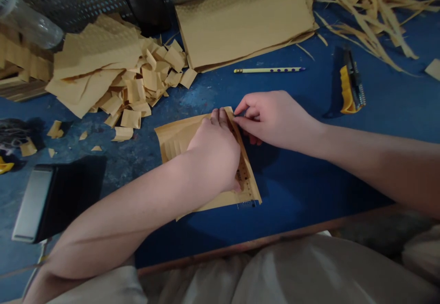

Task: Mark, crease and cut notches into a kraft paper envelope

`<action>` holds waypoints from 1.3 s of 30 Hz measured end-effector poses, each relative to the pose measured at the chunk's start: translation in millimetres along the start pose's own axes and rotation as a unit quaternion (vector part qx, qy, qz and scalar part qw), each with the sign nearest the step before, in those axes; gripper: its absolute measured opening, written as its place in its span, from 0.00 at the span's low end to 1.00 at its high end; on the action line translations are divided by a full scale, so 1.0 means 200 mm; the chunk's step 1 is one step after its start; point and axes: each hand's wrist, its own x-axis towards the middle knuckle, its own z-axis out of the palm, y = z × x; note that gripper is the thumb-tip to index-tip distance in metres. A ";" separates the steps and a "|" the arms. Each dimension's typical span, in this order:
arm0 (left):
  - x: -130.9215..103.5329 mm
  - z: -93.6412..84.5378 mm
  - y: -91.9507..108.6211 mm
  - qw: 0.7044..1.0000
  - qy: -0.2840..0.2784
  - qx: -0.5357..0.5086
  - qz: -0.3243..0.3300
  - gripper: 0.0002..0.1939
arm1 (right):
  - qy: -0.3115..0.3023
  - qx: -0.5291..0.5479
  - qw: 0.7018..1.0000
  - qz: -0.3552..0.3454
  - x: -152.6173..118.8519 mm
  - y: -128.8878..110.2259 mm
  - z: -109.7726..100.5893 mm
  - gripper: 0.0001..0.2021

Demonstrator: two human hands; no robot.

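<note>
A sheet of brown paper (172, 141) lies on the blue table in front of me, with pleat-like lines on its left part. My left hand (218, 150) is pressed down on it, fingers together and pointing away from me, over a clear ruler (246, 204) whose near end sticks out below the paper. At the paper's upper right corner my right hand (264, 116) pinches a small dark object (236, 115), too small to name, between thumb and index finger. The other right fingers are curled.
Behind are cut paper pieces (151, 77), a brown paper stack (244, 24) and a pencil (270, 70). To the right lie a yellow-and-black tool (351, 84) and paper strips (374, 8). A silver-and-black device (34, 203) is at left, a plastic bottle (36, 22) at upper left.
</note>
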 end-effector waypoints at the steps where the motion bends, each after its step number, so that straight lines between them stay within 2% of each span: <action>1: 0.00 0.00 0.00 1.000 0.002 0.006 0.001 0.70 | -0.003 -0.001 1.000 0.004 -0.01 -0.01 0.00 0.05; 5: 0.00 0.00 0.00 0.999 -0.008 0.046 0.006 0.64 | -0.007 -0.001 1.000 0.003 -0.07 -0.03 0.02 0.07; 11: 0.00 -0.02 0.01 0.997 -0.043 0.057 0.005 0.64 | -0.017 0.019 1.000 0.012 -0.14 -0.03 0.04 0.05; 15: 0.01 -0.01 0.00 0.999 -0.023 0.036 0.004 0.62 | -0.036 0.053 0.997 0.039 -0.17 -0.03 0.04 0.04; 20: 0.01 0.01 0.00 0.999 -0.012 0.033 0.002 0.60 | -0.048 0.046 0.997 0.034 -0.23 -0.03 0.05 0.06; 27: 0.01 0.01 0.00 1.000 -0.010 0.025 -0.007 0.62 | -0.055 0.030 0.998 0.021 -0.28 -0.03 0.08 0.05; 31: 0.02 0.01 0.00 0.999 -0.013 0.026 -0.024 0.69 | -0.051 0.005 0.999 0.009 -0.31 -0.04 0.08 0.06; 35: 0.02 0.01 0.01 1.000 -0.010 0.021 -0.020 0.69 | -0.051 -0.013 0.999 -0.006 -0.35 -0.03 0.10 0.07; 39: 0.02 0.01 0.01 1.000 -0.007 0.013 -0.020 0.73 | -0.045 -0.043 0.997 -0.039 -0.41 -0.02 0.12 0.11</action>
